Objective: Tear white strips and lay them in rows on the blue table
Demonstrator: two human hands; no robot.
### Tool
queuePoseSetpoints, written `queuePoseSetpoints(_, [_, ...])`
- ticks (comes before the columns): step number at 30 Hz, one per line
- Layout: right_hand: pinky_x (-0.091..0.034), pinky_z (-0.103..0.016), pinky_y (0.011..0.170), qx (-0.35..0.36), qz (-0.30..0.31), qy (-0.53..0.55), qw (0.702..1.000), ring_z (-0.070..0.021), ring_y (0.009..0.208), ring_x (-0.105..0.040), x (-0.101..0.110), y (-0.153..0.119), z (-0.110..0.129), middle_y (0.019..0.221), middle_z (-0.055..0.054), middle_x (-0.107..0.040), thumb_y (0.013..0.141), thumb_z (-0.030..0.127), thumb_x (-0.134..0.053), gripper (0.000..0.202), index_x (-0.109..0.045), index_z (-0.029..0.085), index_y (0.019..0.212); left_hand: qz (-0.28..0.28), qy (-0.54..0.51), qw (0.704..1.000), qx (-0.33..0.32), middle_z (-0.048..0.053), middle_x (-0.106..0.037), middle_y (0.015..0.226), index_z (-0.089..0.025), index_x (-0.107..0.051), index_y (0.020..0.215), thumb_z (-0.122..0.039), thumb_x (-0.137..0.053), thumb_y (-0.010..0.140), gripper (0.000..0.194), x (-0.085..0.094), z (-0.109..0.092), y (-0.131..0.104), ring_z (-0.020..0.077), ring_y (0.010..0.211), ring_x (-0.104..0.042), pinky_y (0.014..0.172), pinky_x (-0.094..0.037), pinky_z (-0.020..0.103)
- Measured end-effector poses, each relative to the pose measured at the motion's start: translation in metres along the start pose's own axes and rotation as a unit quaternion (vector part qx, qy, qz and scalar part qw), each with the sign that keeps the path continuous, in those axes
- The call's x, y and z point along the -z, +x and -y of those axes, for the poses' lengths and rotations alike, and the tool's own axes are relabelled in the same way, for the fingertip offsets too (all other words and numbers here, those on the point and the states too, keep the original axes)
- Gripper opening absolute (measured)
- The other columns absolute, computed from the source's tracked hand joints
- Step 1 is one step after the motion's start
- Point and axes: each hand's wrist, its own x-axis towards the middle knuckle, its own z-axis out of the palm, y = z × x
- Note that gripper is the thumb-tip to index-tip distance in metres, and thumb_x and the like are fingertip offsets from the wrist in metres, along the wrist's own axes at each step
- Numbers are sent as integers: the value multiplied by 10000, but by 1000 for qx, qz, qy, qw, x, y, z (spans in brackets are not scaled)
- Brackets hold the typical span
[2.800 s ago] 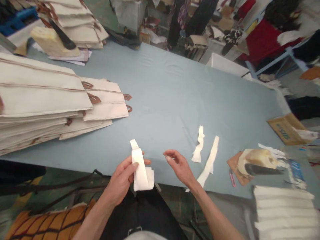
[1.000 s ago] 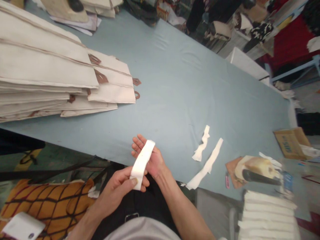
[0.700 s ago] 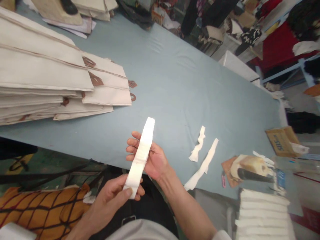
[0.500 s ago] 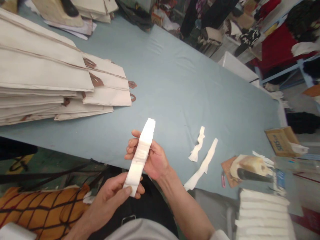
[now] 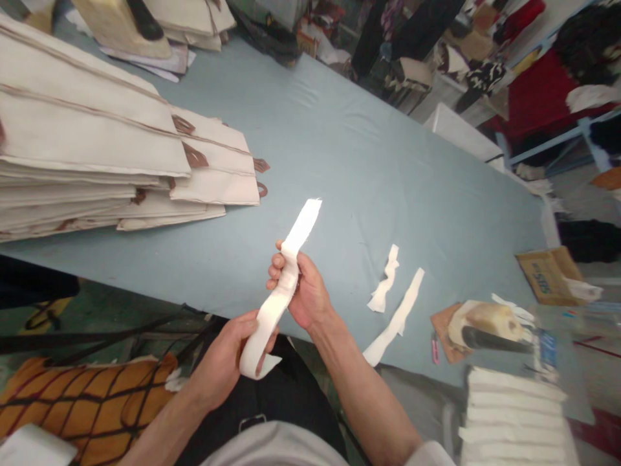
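The white strip (image 5: 274, 307) is held out lengthwise between the left hand (image 5: 213, 372) and the right hand (image 5: 315, 301), opened along most of its length but not flat: it bends in the right grip and curls back on itself at the left one. Its frayed far end sticks out past the right grip, over the table (image 5: 339, 168). How much more handling it needs, the view does not settle.

The left hand reaches in from the side, its grip narrow around the strip just above the curl. The right hand is turned palm up, forearm slanting forward and inward, its grip loosely closed where the strip crosses the fingers (how firmly they press, I cannot tell).

To the right of the right grip, a short wavy strip (image 5: 387, 278) and a longer strip (image 5: 400, 317) lie near each other, untouched. Farther right is a small pink tool (image 5: 435, 348). Beyond the left grip, on the far left, pale cloth pieces (image 5: 87, 123) with brown loops are stacked.
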Motion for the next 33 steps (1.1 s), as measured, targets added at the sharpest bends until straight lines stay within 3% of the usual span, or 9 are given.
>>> queuePoseSetpoints(3, [-465, -172, 483, 31, -43, -26, 998, -85, 596, -520, 1, 3, 3, 730, 54, -588, 747, 383, -775, 334, -646, 206, 998, 43, -68, 995, 59, -68, -465, 563, -172, -708, 843, -312, -612, 869, 172, -5, -5, 7, 36, 363, -193, 343, -208, 159])
queuePoseSetpoints(5, [-452, -168, 467, 38, -65, -63, 995, -80, 587, -518, 3, 7, 4, 729, 57, -594, 696, 378, -814, 383, -637, 204, 988, 77, -85, 989, 93, -40, -532, 582, -166, -738, 970, -340, -586, 878, 248, -6, -5, 12, 39, 351, -191, 332, -188, 165])
queuePoseSetpoints(11, [-393, -185, 469, 105, -152, -181, 966, -72, 528, -500, 14, 22, -2, 669, 91, -562, 727, 406, -796, 467, -580, 198, 1085, 143, -50, 982, 113, 138, -765, 786, -99, -774, 1068, -798, -534, 880, 762, -7, 6, 26, 70, 394, -461, 382, -324, 190])
queuePoseSetpoints(14, [-399, -195, 496, 161, -163, -222, 948, -78, 542, -520, 17, 25, -2, 668, 98, -555, 763, 373, -769, 443, -554, 194, 1106, 114, -1, 990, 87, 160, -795, 995, -116, -770, 1164, -920, -499, 791, 926, -3, 12, 34, 144, 575, -651, 540, -489, 239])
queuePoseSetpoints(19, [-407, -207, 521, 206, -177, -261, 926, -86, 576, -552, 16, 25, 2, 723, 83, -578, 802, 326, -737, 412, -540, 202, 1142, 34, 107, 993, -21, 170, -732, 1347, -189, -709, 1330, -879, -415, 871, 879, 9, 21, 46, 294, 1091, -715, 971, -521, 385])
queuePoseSetpoints(23, [-433, -210, 553, 233, -187, -257, 919, -90, 608, -558, 12, 24, 6, 756, 74, -579, 817, 328, -730, 417, -527, 214, 1163, 33, 158, 982, -95, 139, -662, 1466, -216, -643, 1416, -708, -489, 972, 680, 14, 16, 48, 328, 1282, -639, 1107, -449, 430])
queuePoseSetpoints(27, [-449, -205, 566, 261, -184, -262, 911, -84, 627, -553, 6, 20, 14, 810, 61, -588, 827, 329, -739, 430, -519, 233, 1183, 23, 263, 953, -146, 80, -779, 1238, -205, -739, 1286, -534, -634, 967, 470, 12, -2, 42, 303, 1152, -677, 1009, -484, 341])
queuePoseSetpoints(29, [-453, -202, 566, 265, -180, -262, 910, -83, 626, -552, 4, 21, 18, 811, 60, -591, 835, 324, -735, 422, -518, 235, 1186, 33, 282, 948, -140, 78, -815, 1091, -186, -791, 1164, -535, -671, 940, 432, 7, -11, 39, 292, 1035, -710, 931, -507, 331])
queuePoseSetpoints(33, [-446, -197, 547, 263, -175, -259, 913, -82, 609, -557, 7, 26, 18, 794, 64, -591, 842, 315, -716, 386, -525, 224, 1165, 47, 259, 959, -104, 110, -817, 1093, -182, -783, 1104, -585, -680, 918, 456, -2, -18, 35, 276, 951, -747, 774, -541, 304])
